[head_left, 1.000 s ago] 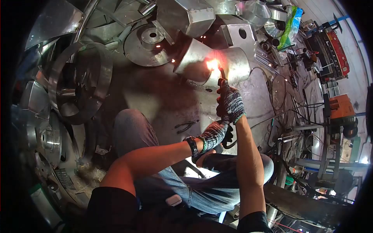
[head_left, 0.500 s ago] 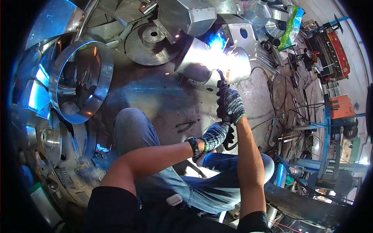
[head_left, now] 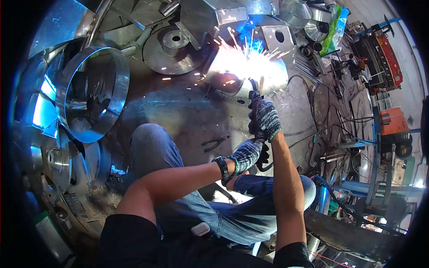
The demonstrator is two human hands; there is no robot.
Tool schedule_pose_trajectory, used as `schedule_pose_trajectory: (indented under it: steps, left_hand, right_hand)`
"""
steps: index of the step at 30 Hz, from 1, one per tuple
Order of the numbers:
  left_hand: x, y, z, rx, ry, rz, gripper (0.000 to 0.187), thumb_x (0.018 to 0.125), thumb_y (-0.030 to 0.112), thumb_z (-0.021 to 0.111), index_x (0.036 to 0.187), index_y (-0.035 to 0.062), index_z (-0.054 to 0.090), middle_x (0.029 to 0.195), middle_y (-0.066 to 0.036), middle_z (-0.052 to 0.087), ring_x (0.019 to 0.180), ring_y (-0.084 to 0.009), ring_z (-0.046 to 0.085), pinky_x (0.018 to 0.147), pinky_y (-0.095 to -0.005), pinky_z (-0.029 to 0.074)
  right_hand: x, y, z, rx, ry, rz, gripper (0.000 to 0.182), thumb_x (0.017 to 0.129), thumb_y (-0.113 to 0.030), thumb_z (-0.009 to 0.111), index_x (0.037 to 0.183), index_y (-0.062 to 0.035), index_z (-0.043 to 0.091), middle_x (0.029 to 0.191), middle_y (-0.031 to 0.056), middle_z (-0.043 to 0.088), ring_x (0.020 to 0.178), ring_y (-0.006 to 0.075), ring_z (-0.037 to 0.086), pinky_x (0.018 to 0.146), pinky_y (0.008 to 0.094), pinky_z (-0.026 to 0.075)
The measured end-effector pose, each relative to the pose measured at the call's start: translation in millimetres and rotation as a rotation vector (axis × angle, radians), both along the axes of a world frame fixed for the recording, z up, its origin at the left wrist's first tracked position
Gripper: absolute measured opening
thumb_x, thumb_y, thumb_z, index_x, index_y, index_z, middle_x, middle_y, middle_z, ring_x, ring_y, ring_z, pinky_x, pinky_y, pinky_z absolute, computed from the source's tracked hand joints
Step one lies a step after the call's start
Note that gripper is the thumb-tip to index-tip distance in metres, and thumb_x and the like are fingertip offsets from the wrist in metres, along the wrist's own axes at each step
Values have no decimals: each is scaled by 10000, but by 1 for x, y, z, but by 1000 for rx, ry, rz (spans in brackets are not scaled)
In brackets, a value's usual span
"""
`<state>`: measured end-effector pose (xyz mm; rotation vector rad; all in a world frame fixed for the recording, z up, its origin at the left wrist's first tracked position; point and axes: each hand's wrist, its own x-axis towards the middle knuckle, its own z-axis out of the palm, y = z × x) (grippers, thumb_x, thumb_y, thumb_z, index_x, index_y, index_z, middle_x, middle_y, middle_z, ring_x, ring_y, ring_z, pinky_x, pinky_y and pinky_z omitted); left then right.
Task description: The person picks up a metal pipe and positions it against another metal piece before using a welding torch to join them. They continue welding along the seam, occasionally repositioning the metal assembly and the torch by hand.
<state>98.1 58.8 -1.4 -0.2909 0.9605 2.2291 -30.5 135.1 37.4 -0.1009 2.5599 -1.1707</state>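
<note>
A welding torch (head_left: pixel 254 85) points forward at a curved sheet-metal piece (head_left: pixel 278 73), where a white glare and orange sparks hide the middle of the metal. My right hand (head_left: pixel 266 118), in a grey knitted glove, is wrapped round the torch handle just behind its neck. Below it my left hand (head_left: pixel 248 155), gloved alike and with a black watch at the wrist, closes on the rear of the same handle. Its fingers are partly hidden behind the handle. On the floor left of the hands lies a pair of pliers (head_left: pixel 216 143) with spread handles.
At left stands a large metal ring (head_left: pixel 119 96) among sheet offcuts. A flanged disc (head_left: pixel 156 58) and a faceted metal housing (head_left: pixel 203 15) lie ahead. The torch cable (head_left: pixel 297 142) runs right, towards an orange machine (head_left: pixel 394 120). My bent knees (head_left: pixel 154 143) flank the work.
The glare has grown brighter and wider, and many more sparks fly up and to the left. Both hands stay almost in place on the torch.
</note>
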Motion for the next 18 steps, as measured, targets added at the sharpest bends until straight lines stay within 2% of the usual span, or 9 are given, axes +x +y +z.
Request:
schedule_pose_trajectory:
  steps: [1,4,8,10,12,13,16,17,18]
  left_hand:
    - [0,-1,2,-6,-5,4,501,1168,415,408,1083,-21,639,881,-118,705,785,-244,723,702,-389,610]
    - [0,0,2,-22,15,7,493,1166,407,416,1081,-21,644,874,-115,705,785,-241,723,709,-388,611]
    - [1,5,-5,19,13,36,453,1161,366,428,1075,-20,649,870,-110,706,786,-236,723,718,-382,614]
    - [1,6,-7,19,0,21,407,1153,319,437,1074,-14,657,869,-104,711,776,-233,725,716,-375,611]
    - [-1,1,-2,-1,-16,4,387,1150,300,436,1076,-6,661,878,-103,718,773,-231,727,714,-374,611]
    - [-2,2,-7,-111,85,-3,389,1151,301,431,1078,-4,661,878,-104,718,774,-229,727,715,-372,613]
    - [-2,8,-22,-264,257,-5,398,1154,304,420,1080,-5,659,876,-102,712,775,-220,724,717,-368,615]
    - [-1,11,-21,-178,170,6,402,1155,306,416,1075,-7,657,877,-99,711,775,-217,723,718,-367,614]
    - [0,14,-22,-92,83,15,407,1156,307,413,1071,-8,655,878,-95,710,774,-215,723,719,-365,612]
  right_hand:
    - [1,-4,8,-87,-240,-178,438,1049,-434,637,1157,-10,644,692,70,577,552,210,603,468,391,510]
    - [0,-5,15,-149,-330,-275,443,1043,-428,647,1174,-4,641,697,82,586,567,216,623,495,407,535]
    - [-1,-3,9,-133,-336,-299,491,1034,-487,644,1137,-7,652,697,92,600,566,218,625,507,412,535]
    - [0,2,-2,-66,-28,-40,516,1032,-537,633,1077,-23,660,705,95,614,551,217,609,491,396,503]
    - [2,-10,6,-124,-37,-92,511,1035,-552,627,1039,-42,661,719,92,634,545,214,606,482,369,477]
    - [4,-8,17,-247,-318,-383,475,1032,-521,650,1051,-46,661,744,86,660,555,215,622,480,362,477]
    - [-1,-3,2,-277,-275,-368,496,1020,-551,657,1032,-55,663,749,87,677,553,210,624,469,358,463]
    - [-1,-3,7,-209,-299,-325,445,1048,-473,645,1112,-33,662,801,106,693,574,209,637,474,379,492]
    - [-5,6,-4,-210,-297,-323,445,1048,-473,645,1112,-33,662,801,106,693,574,209,637,474,379,492]
